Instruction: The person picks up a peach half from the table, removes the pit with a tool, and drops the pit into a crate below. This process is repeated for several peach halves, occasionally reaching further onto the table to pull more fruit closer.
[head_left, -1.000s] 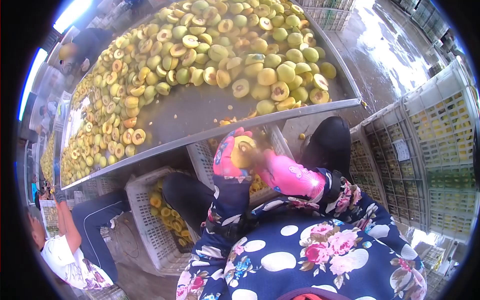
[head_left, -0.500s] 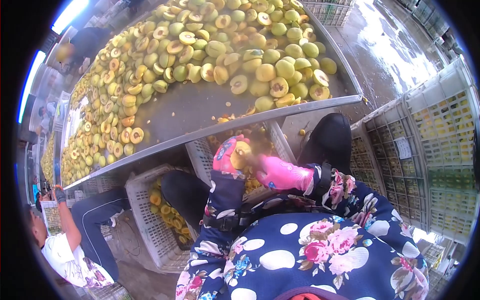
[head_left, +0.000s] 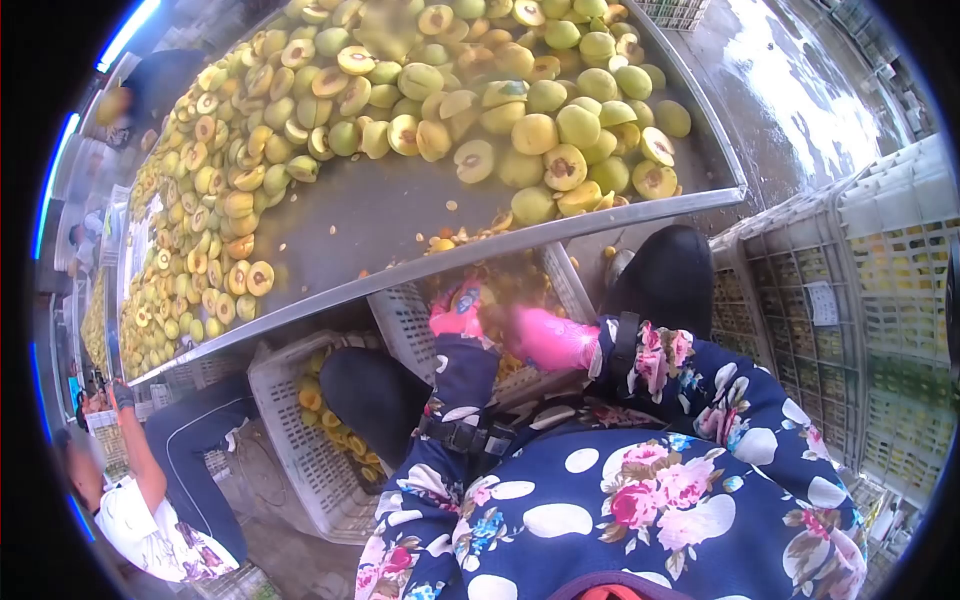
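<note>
My left hand [head_left: 457, 314], in a pink patterned glove, is over the crate below the table edge. Its fingers are curled around a yellow peach half, only partly visible. To its right is my right hand [head_left: 553, 340], also in a pink glove, closed and blurred by motion. What it grips cannot be made out. Beneath both hands, a white plastic crate [head_left: 398, 318] contains yellow fruit pieces. Beyond them, many halved peaches [head_left: 560, 166] with greenish-yellow skin and reddish-brown centres are heaped on the metal table [head_left: 345, 215].
A raised metal rim [head_left: 440, 262] runs along the table's near side. Another crate [head_left: 290, 440] with peach halves stands by my left knee. Stacked crates [head_left: 800, 290] full of fruit rise on the right. A person in a white shirt [head_left: 150, 530] sits at the left.
My left hand has turned, so the peach half that faced me is now mostly hidden by its fingers. My right hand has shifted slightly left. The view has shifted slightly.
</note>
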